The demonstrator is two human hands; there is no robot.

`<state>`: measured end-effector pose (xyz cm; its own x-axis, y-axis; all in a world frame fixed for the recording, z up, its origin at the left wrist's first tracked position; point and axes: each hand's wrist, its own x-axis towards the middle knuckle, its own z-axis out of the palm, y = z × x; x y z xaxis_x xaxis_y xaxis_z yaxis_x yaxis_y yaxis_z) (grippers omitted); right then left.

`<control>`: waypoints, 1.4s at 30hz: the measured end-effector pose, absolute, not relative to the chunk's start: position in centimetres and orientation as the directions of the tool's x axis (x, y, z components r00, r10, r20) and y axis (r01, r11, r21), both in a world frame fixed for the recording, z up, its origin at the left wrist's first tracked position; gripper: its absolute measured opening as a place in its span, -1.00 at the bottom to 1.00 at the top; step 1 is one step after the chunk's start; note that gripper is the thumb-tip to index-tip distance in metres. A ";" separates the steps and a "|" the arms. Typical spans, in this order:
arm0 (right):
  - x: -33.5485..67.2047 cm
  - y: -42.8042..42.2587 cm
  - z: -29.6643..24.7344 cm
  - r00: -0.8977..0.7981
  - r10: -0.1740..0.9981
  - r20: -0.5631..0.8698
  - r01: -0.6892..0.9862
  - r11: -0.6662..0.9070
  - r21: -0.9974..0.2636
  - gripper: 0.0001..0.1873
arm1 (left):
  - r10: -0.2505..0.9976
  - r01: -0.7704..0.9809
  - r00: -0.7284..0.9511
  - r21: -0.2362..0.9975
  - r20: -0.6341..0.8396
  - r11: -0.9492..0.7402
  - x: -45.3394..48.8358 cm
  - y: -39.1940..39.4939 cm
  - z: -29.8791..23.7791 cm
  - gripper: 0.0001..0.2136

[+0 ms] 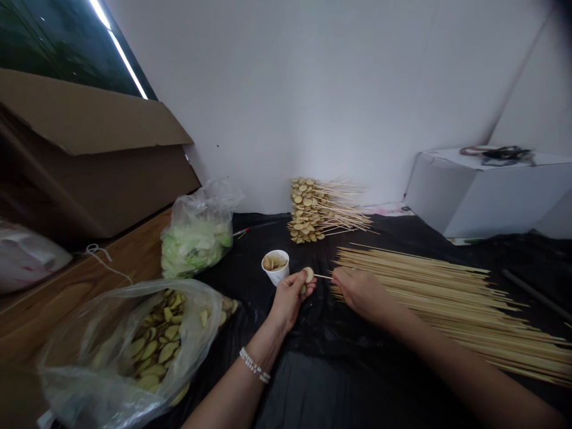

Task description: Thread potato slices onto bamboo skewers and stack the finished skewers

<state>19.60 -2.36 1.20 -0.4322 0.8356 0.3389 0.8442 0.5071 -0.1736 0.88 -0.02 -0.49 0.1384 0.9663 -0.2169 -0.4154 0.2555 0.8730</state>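
Note:
My left hand [288, 296] is closed on a potato slice [308, 274], with more slices partly showing under the fingers. My right hand [360, 291] grips a bamboo skewer [323, 276] whose tip meets that slice; the skewer's other end is hidden by the hand. Just behind my left hand stands a white paper cup [277, 275] with slices in it. A wide heap of bare skewers [429, 298] lies beside and beyond my right hand. Farther back, a stack of skewered potato slices [306, 208] rests with its sticks pointing right.
At the left, an open plastic bag [196, 351] holds many potato slices. Behind it stands a bag of cut cabbage [196, 244]. A cardboard box [93, 173] is at the far left, a white box [473, 196] at the right. Black plastic sheeting [308, 387] covers the work surface.

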 end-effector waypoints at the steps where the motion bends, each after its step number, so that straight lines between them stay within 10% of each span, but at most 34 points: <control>1: 19.5 -2.4 1.1 -0.438 0.837 0.327 0.855 0.501 -0.137 -0.79 | 0.964 -0.416 0.148 0.870 -0.222 0.265 0.9 -0.1 -0.5 -0.73; 14: 19.0 -2.1 0.8 -0.426 0.873 0.238 0.830 0.482 -0.282 -0.72 | 0.950 -0.337 0.234 0.900 -0.205 0.277 2.1 -0.8 -0.6 -0.66; 23: 18.6 -2.7 0.7 -0.426 0.869 0.253 0.869 0.471 -0.155 -0.76 | 0.954 -0.333 0.204 0.901 -0.218 0.277 1.6 -0.8 -0.6 -0.66; 33: 18.4 -2.5 0.8 -0.383 0.909 0.166 0.808 0.416 -0.417 -0.74 | 0.955 -0.286 0.224 0.923 -0.195 0.256 1.8 -1.0 -1.0 -0.66; 42: 18.5 -2.6 0.7 -0.438 0.874 0.213 0.848 0.480 -0.226 -0.78 | 0.960 -0.278 0.230 0.935 -0.156 0.219 2.0 -0.9 -0.9 -0.66</control>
